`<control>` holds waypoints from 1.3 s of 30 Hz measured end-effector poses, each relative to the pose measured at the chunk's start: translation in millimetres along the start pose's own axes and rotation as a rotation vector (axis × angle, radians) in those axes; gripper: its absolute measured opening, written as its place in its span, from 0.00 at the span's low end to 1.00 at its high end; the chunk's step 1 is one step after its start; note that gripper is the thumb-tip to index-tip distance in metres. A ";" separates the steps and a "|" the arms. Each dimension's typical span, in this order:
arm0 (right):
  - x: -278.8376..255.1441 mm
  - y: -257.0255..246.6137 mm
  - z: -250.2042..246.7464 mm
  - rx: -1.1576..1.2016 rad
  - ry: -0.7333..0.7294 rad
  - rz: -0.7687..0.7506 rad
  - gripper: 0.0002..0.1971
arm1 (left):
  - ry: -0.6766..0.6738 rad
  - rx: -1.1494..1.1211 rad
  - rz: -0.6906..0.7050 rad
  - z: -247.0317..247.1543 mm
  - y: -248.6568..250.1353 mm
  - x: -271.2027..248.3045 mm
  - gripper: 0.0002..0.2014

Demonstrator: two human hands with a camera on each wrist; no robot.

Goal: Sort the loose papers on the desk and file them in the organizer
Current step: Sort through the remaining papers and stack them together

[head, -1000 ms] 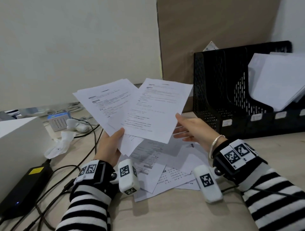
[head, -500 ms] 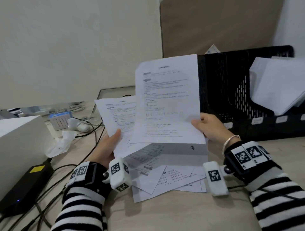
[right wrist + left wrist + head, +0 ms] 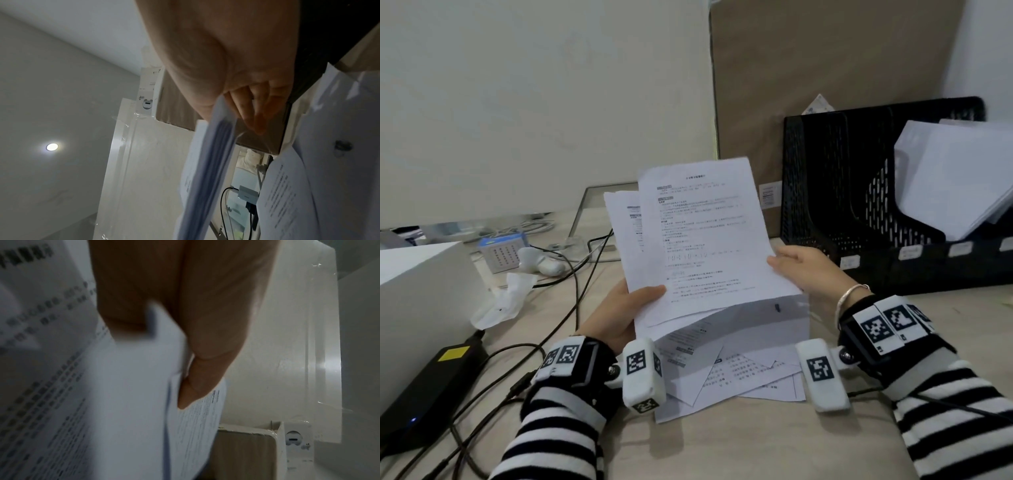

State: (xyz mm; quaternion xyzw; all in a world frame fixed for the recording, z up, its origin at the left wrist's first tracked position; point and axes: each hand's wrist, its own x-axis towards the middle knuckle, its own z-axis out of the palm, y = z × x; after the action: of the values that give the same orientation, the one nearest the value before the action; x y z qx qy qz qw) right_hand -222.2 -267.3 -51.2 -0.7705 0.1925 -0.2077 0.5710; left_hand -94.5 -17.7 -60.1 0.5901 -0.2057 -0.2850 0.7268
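Both hands hold a small stack of printed sheets (image 3: 705,233) upright above the desk. My left hand (image 3: 631,305) pinches the stack's lower left edge, thumb on the front page. At the lower right edge my right hand (image 3: 796,265) grips it, thumb in front and fingers behind. In the left wrist view the thumb (image 3: 197,363) presses on the sheets (image 3: 133,402). The right wrist view shows the fingers (image 3: 255,110) behind the paper edge (image 3: 209,154). More loose papers (image 3: 726,363) lie on the desk under the stack. A black mesh organizer (image 3: 852,192) stands at the right, with white sheets (image 3: 955,174) in one slot.
A white box (image 3: 417,301) and a black power brick (image 3: 431,387) sit at the left, with cables (image 3: 558,329) across the desk. A crumpled tissue (image 3: 500,301) and a small blue-and-white device (image 3: 500,253) lie behind. A brown board (image 3: 825,61) leans against the wall.
The right hand brought its sheet leftward onto the left hand's sheets. The two fans of paper are now one stack, held lower, with the left thumb on the front page.
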 end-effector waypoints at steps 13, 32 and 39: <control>-7.1 -2.2 7.1 0.126 -0.061 0.049 0.11 | 0.135 -0.102 0.016 -10.6 -7.6 7.4 0.17; 145.2 -24.7 87.8 -0.951 -0.163 0.160 0.28 | 0.745 -0.301 0.174 -25.6 -4.3 13.1 0.18; 154.9 -14.8 93.9 -1.129 -0.163 0.188 0.27 | 0.759 -0.313 0.208 -28.5 -5.2 17.7 0.18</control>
State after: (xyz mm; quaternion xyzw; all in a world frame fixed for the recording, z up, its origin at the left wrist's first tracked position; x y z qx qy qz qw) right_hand -40.6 -270.9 -46.0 -0.9489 0.2967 0.0387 0.1006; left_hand -64.0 -9.0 -72.1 0.5117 0.0639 -0.0002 0.8568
